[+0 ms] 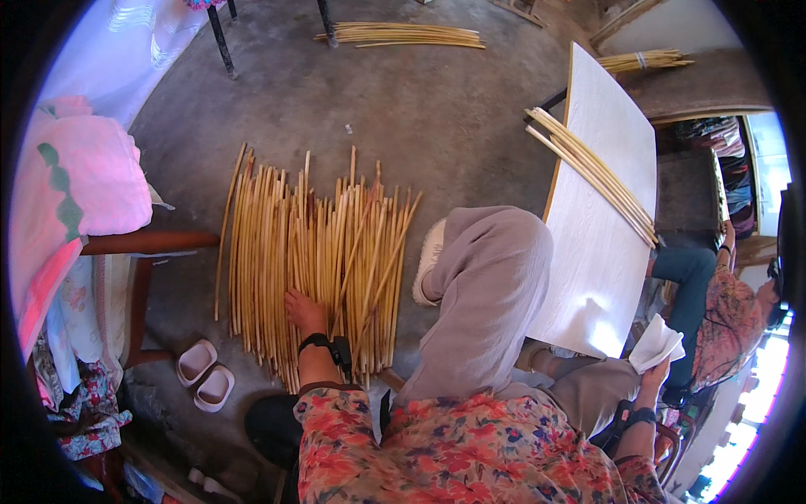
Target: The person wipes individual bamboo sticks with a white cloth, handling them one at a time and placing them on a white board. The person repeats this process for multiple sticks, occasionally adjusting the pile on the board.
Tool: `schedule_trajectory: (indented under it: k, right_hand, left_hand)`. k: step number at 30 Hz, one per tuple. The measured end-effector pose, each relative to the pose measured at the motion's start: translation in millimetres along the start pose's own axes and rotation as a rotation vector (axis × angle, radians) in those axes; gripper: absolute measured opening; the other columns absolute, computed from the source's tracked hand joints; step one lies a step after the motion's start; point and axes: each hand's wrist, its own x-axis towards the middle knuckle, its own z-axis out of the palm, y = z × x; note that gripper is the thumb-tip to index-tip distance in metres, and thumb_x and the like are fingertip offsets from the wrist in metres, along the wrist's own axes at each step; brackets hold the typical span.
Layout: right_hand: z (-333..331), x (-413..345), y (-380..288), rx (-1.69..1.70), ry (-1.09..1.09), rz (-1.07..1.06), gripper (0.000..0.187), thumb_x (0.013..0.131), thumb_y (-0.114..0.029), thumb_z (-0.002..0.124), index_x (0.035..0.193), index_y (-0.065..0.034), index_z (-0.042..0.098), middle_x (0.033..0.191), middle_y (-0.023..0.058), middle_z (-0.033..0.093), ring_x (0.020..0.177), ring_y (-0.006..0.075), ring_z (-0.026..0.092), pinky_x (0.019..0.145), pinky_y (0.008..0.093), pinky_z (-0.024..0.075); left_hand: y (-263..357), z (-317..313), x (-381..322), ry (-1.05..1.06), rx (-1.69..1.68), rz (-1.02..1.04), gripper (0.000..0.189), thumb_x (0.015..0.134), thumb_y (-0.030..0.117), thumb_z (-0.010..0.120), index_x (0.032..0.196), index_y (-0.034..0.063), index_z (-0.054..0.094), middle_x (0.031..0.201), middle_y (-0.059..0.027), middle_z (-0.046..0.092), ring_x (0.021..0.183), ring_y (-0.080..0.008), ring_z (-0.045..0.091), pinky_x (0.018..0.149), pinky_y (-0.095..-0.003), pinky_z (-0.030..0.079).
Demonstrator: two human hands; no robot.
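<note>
A broad pile of long, thin wooden sticks (264, 252), yellowish with brown patches, lies side by side on the concrete floor. My left hand (306, 312) rests on its lower middle part, fingers against the sticks. Whether they grip any stick is not clear. A few sticks cross the others at a slant on the pile's right side. Over at the right, my right hand (655, 375) holds a folded white cloth (656, 345) by the near corner of a white wood-grain table (604, 264). Several paler sticks (598, 176) lie across that tabletop, their ends jutting past its left edge.
More sticks (409, 33) lie on the floor at the far side, and a tied bundle (648, 61) sits at the far right. Pink slippers (204, 376) are left of my seat. Beyond the table sits another person (724, 315). Pink bedding (94, 176) hangs at left.
</note>
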Motion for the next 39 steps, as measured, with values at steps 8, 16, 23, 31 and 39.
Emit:
schedule_trajectory:
  k: [8,16,23,31,39]
  right_hand:
    - [5,1,-8,0.391,0.113,0.337,0.041,0.087,-0.032,0.053,0.118,-0.0057,0.05,0.107,0.0074,0.056,0.095,0.0196,0.057,0.08,0.0338,0.0498]
    - [8,2,-9,0.465,0.175,0.398,0.04,0.087,-0.036,0.052,0.113,-0.0057,0.053,0.106,0.0074,0.057,0.095,0.0219,0.058,0.079,0.0369,0.0503]
    - [6,2,-7,0.397,0.051,0.291,0.039,0.089,-0.033,0.048,0.112,-0.0014,0.052,0.104,0.009,0.058,0.093,0.0211,0.059,0.077,0.0343,0.0495]
    - [10,-3,-5,-0.043,0.06,-0.029,0.03,0.092,-0.021,0.042,0.115,-0.0033,0.051,0.098,0.0076,0.059,0.088,0.0156,0.056,0.075,0.0292,0.0466]
    - [2,5,23,-0.086,0.126,-0.105,0.042,0.081,-0.019,0.053,0.118,-0.0008,0.049,0.101,0.0153,0.06,0.091,0.0273,0.06,0.077,0.0362,0.0467]
  left_hand:
    - [11,0,-1,0.016,0.005,-0.011,0.072,0.069,0.021,0.074,0.124,0.0022,0.031,0.121,-0.0169,0.039,0.114,-0.0344,0.039,0.09,-0.0494,0.036]
    - [18,14,-3,0.074,-0.054,-0.002,0.058,0.072,0.013,0.068,0.119,0.0007,0.036,0.115,-0.0207,0.045,0.111,-0.0372,0.041,0.089,-0.0498,0.037]
    - [11,48,8,0.193,-0.052,0.019,0.036,0.076,0.011,0.059,0.106,-0.0011,0.043,0.11,-0.0214,0.047,0.107,-0.0373,0.043,0.084,-0.0492,0.038]
    - [20,37,-4,0.258,-0.113,0.039,0.03,0.071,0.009,0.064,0.093,-0.0029,0.049,0.098,-0.0224,0.054,0.092,-0.0398,0.052,0.077,-0.0471,0.043]
    - [18,27,5,0.176,-0.099,0.108,0.028,0.066,0.003,0.065,0.086,-0.0055,0.047,0.086,-0.0244,0.055,0.081,-0.0432,0.056,0.07,-0.0498,0.045]
